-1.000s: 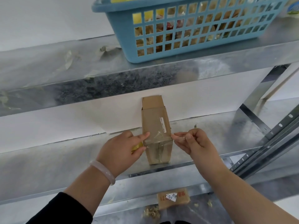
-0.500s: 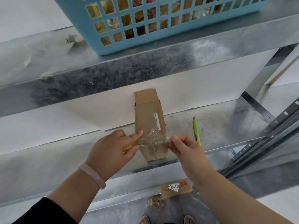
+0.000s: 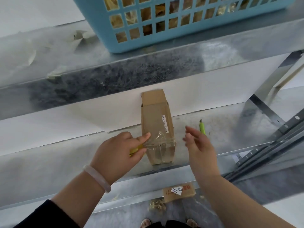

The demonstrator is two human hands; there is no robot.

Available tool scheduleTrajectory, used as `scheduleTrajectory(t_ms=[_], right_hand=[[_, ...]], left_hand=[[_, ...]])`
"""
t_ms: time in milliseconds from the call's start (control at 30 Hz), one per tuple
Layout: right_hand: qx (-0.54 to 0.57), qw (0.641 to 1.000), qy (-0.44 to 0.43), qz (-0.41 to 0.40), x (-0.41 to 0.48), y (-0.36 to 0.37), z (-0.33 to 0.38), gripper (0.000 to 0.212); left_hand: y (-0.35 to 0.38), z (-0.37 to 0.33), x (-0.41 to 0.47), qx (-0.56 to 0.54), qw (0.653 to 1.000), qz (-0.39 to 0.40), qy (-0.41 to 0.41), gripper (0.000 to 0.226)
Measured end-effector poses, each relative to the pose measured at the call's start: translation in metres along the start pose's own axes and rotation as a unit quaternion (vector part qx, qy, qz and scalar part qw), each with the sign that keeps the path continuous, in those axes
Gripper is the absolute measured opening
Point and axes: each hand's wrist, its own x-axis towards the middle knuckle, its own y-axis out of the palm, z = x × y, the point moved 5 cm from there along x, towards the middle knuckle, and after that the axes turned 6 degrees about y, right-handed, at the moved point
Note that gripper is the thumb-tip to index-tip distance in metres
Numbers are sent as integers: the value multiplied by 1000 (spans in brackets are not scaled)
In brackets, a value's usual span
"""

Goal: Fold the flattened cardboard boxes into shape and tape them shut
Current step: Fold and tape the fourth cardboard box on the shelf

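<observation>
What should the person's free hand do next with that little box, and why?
Probably the right hand should pick up the green utility knife lying just beyond it on the shelf. Clear tape lies across the cardboard box and runs into the left hand, which grips a yellow roll, so it looks uncut.

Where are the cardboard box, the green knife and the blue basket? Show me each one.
cardboard box (image 3: 154,122): head view, its brown top face.
green knife (image 3: 202,128): head view, its green handle.
blue basket (image 3: 131,45): head view, the lower band of its front wall.
</observation>
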Motion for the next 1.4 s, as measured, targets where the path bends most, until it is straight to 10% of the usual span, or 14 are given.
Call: scheduleTrajectory(t_ms=[167, 500, 700, 1200, 1400], right_hand=[[-250, 851, -449, 108, -4, 26, 37, 40], [-408, 714, -551, 138, -1, 29, 34, 41], [-353, 759, -535, 111, -1, 27, 42, 33], [-443, 740, -506, 16, -33, 72, 42, 43], [-431, 744, -509, 26, -30, 67, 46, 39]], left_hand=[[2, 3, 2, -1, 1000, 9, 7, 50], [5, 10, -2, -55, 997, 41, 16, 57], [6, 8, 1, -49, 997, 47, 32, 61], [0, 8, 5, -49, 997, 22, 49, 51], [0, 36, -2, -264, 964, -25, -6, 51]])
